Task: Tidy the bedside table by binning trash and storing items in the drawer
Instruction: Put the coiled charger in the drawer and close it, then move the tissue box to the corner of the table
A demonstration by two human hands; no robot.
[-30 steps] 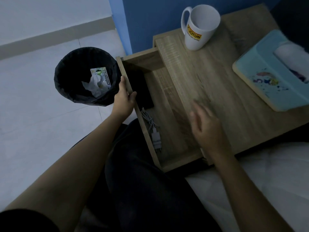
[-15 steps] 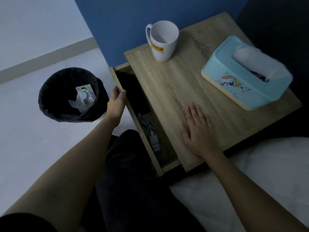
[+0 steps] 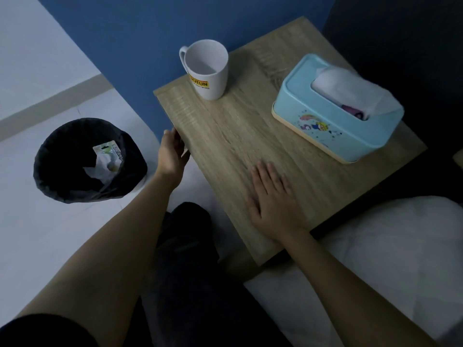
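The wooden bedside table (image 3: 233, 136) stands against a blue wall, and its drawer is pushed in and out of sight beneath the top. My left hand (image 3: 171, 152) presses against the table's left edge where the drawer front sits, fingers extended. My right hand (image 3: 271, 201) lies flat, palm down, on the tabletop near its front. A white mug (image 3: 208, 73) with a yellow label stands at the back of the table. A light blue tissue box (image 3: 335, 108) sits at the right. A black bin (image 3: 87, 161) on the floor to the left holds crumpled paper and a wrapper.
White bedding (image 3: 390, 259) lies at the lower right beside the table. My dark-trousered knee (image 3: 188, 234) is just below the table's front-left edge. White floor tiles (image 3: 45, 234) surround the bin.
The drawer, open a second ago with a cable and dark item inside, has been pushed shut by my left hand. My right hand settled flat on the tabletop.
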